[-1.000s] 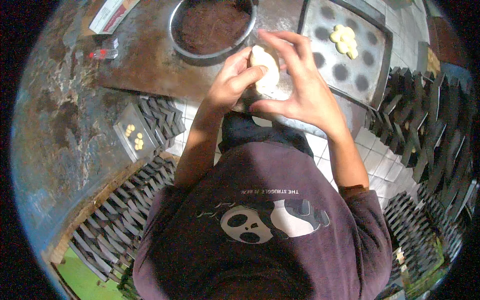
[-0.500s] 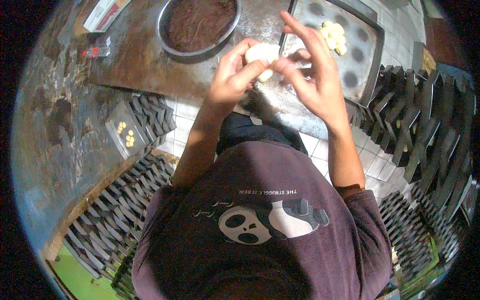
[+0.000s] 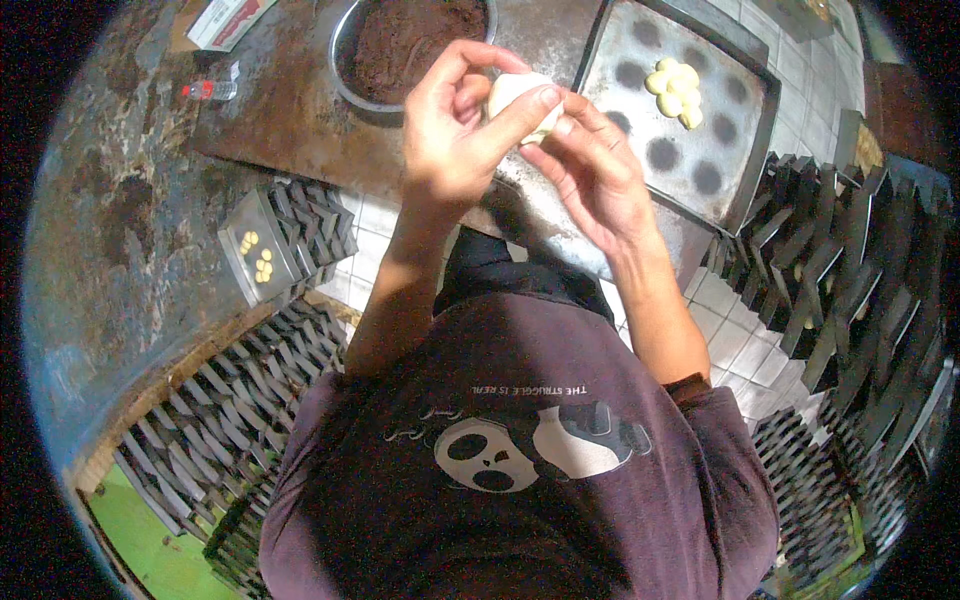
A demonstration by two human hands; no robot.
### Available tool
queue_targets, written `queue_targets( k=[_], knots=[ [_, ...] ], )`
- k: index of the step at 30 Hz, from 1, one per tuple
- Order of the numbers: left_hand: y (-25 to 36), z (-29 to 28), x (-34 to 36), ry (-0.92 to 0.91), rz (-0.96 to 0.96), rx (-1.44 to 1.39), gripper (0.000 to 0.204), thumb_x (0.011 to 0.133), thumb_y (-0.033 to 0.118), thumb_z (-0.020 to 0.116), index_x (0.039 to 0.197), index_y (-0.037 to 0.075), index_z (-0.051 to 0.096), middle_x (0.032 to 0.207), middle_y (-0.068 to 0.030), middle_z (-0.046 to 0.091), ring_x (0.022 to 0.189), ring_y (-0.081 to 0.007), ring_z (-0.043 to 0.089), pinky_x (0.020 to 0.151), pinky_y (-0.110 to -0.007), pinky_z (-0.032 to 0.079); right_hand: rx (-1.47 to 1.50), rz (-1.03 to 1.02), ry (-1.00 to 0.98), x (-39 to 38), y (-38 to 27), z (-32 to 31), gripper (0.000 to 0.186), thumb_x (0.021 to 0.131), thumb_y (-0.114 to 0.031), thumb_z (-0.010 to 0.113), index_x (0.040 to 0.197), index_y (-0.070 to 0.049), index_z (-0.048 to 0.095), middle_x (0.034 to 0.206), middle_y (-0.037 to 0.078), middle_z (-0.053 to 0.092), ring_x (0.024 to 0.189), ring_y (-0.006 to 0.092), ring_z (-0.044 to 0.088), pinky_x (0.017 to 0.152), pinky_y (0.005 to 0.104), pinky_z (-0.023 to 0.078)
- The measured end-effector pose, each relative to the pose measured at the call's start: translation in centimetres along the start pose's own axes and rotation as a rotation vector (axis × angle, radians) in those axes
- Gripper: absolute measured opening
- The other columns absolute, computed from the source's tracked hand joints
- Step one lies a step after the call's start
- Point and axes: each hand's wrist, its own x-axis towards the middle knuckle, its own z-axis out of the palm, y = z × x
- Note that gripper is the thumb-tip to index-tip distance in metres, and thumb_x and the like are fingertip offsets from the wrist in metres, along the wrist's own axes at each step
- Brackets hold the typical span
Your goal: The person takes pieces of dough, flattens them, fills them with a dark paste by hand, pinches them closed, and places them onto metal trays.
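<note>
Both hands meet above the worktable's near edge around a piece of pale dough (image 3: 511,90). My left hand (image 3: 450,135) cups it from the left, thumb laid across its front. From the other side my right hand (image 3: 603,170) pinches the dough's right edge with thumb and fingertips. Much of the dough is hidden by the fingers. Just beyond my left hand stands a metal bowl (image 3: 346,92) of dark brown crumbly filling (image 3: 415,40). To the right, a dark-rimmed baking tray (image 3: 610,80) carries a flower-shaped cluster of pale dough (image 3: 677,92) among round dark spots.
Stacked dark trays (image 3: 840,240) rise at the right, and more stacks (image 3: 220,410) stand at the left. A tray at left holds small dough pieces (image 3: 262,266). On the worktable (image 3: 280,130) lie a red-capped bottle (image 3: 212,90) and a cardboard box (image 3: 228,22).
The right hand's raised, spread fingers have come down onto the dough. My left hand has shifted up slightly, its thumb now across the dough. The whole view has shifted a little.
</note>
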Motion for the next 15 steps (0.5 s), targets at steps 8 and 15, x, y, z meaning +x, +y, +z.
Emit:
queue_targets(
  k=[8, 15],
  knots=[
    [-1.4, 5.7, 0.4, -0.147, 0.066, -0.208, 0.033, 0.080, 0.000, 0.074, 0.107, 0.005, 0.057, 0.095, -0.0046, 0.069, 0.094, -0.0121, 0.068, 0.087, -0.031, 0.057, -0.275, -0.555, 0.265, 0.0, 2.7, -0.2, 0.037, 0.094, -0.014, 0.075, 0.126, 0.000, 0.064, 0.118, 0.007, 0.069, 0.114, 0.0172, 0.064, 0.099, 0.0337, 0.052],
    [-1.6, 3.1, 1.9, 0.054, 0.133, 0.094, 0.047, 0.079, -0.002, 0.076, 0.119, 0.006, 0.053, 0.088, 0.0009, 0.062, 0.077, -0.0034, 0.062, 0.068, -0.020, 0.052, -1.030, -0.018, -0.356, -1.9, -7.0, -1.3, 0.030, 0.097, -0.021, 0.070, 0.114, 0.002, 0.074, 0.111, 0.011, 0.077, 0.103, 0.0197, 0.072, 0.094, 0.0366, 0.055]
  ],
)
